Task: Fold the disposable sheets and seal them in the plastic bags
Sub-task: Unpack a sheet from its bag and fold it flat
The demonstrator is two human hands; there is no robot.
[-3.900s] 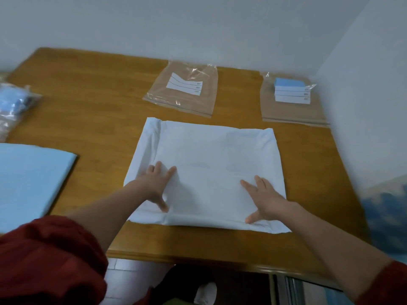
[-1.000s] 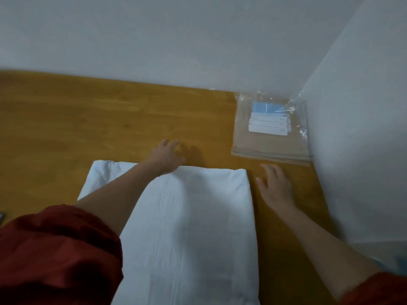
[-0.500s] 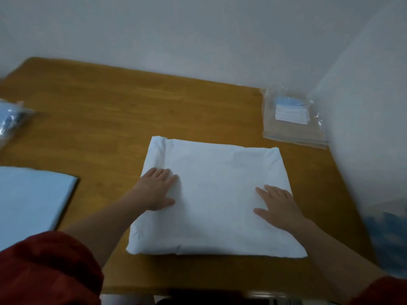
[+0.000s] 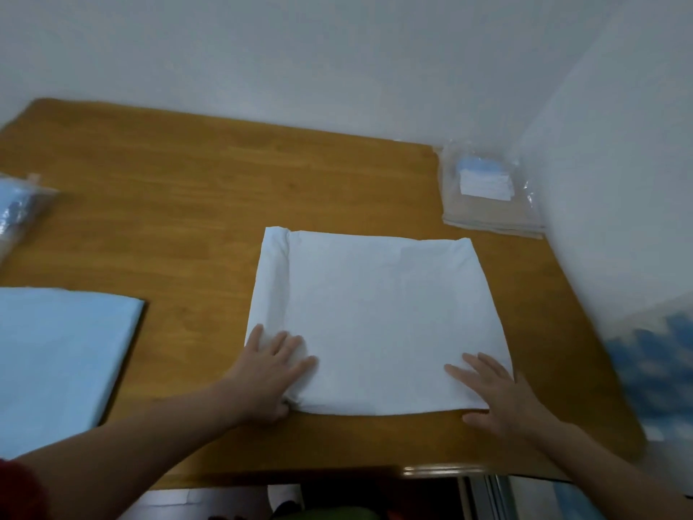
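A folded white disposable sheet (image 4: pixel 378 317) lies flat in the middle of the wooden table (image 4: pixel 195 197). My left hand (image 4: pixel 268 373) is on its near-left corner, fingers spread on top and thumb tucked at the near edge, with the cloth bunched a little under the fingers. My right hand (image 4: pixel 495 392) rests flat on the near-right corner, its thumb on the table just off the edge. A stack of clear plastic bags (image 4: pixel 487 193) with white and blue labels lies at the far right by the wall.
A light blue folded sheet (image 4: pixel 56 354) lies at the left near edge. A clear bag with blue contents (image 4: pixel 18 212) sits at the far left. White walls close off the back and right sides. The table's front edge (image 4: pixel 431 471) is just below my hands.
Both hands have slid back from the middle of the white sheet to its near corners. The view has shifted slightly, and the sheet itself has stayed in place.
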